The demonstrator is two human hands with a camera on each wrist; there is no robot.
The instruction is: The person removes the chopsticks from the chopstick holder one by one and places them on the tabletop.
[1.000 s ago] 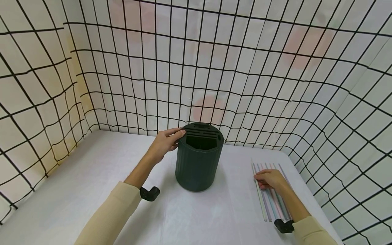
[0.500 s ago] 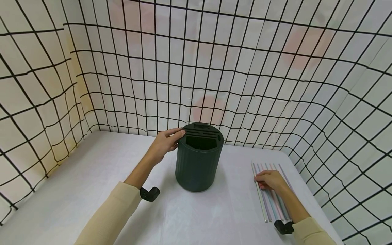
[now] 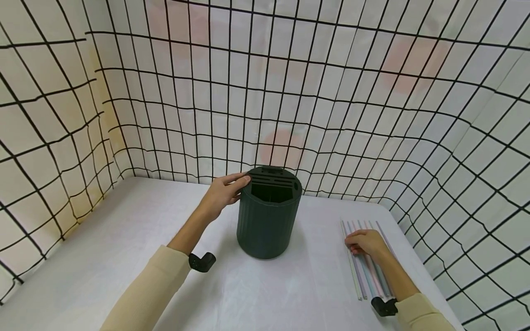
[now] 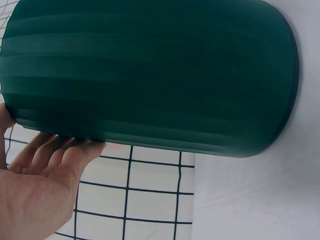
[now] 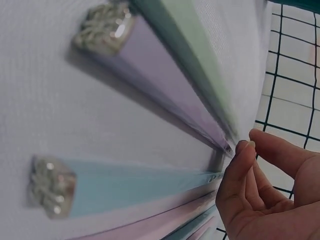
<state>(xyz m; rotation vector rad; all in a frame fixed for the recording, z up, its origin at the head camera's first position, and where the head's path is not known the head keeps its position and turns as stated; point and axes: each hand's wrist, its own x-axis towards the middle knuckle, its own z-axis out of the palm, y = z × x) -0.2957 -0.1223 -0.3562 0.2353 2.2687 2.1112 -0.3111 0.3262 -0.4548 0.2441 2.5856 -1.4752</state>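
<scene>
A dark green knife block (image 3: 265, 230) stands upright on the white-covered table, with slots and a wide opening in its top. My left hand (image 3: 223, 195) grips its upper left edge, thumb at the rim and fingers against the outer wall, as the left wrist view also shows. At the right lies a row of several pastel chopsticks with silvery decorated ends. Over them, my right hand (image 3: 366, 243) pinches the leftmost, pale green chopstick (image 5: 197, 50) between thumb and fingers. A lilac chopstick (image 5: 160, 65) lies right beside it, and a light blue one (image 5: 125, 182) follows.
Black wire mesh (image 3: 273, 96) backed by white sheeting surrounds the table (image 3: 265, 294) at the back and both sides. The chopsticks lie close to the mesh on the right. Each wrist carries a small black camera mount (image 3: 202, 262).
My right hand has shifted slightly to the right, and the pale green chopstick's far end has come slightly closer to the row. My left hand and the knife block have stayed put.
</scene>
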